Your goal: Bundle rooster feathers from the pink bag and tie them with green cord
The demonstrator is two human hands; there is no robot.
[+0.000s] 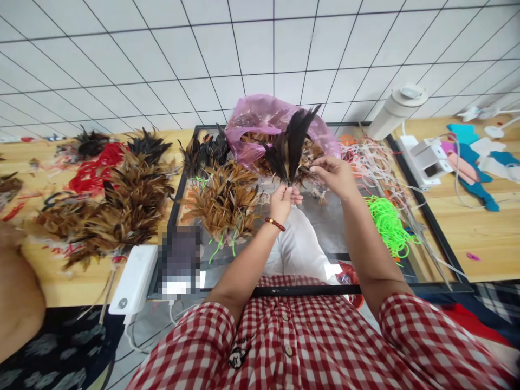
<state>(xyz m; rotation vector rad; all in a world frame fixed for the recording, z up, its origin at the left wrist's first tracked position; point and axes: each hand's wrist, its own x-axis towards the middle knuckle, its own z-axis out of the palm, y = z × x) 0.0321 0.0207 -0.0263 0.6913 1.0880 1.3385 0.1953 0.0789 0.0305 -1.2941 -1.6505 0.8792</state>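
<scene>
My left hand (283,201) is closed round the quill ends of a bunch of dark feathers (290,143), which fans upward from the fist. My right hand (333,174) pinches a small brown feather (305,169) beside the base of that bunch. Both hands hover above a glass-topped table (325,227) with a black frame. Behind the bunch lies a pink plastic bag (260,120) holding more feathers. A red bead bracelet sits on my left wrist.
Tied brown feather bundles (223,203) lie left of my hands, more (122,206) on the wooden table. Neon green cords (388,225) and pale strings lie at right. A white power bank (134,279), a white bottle (398,111) and another person's arm (18,298) are around.
</scene>
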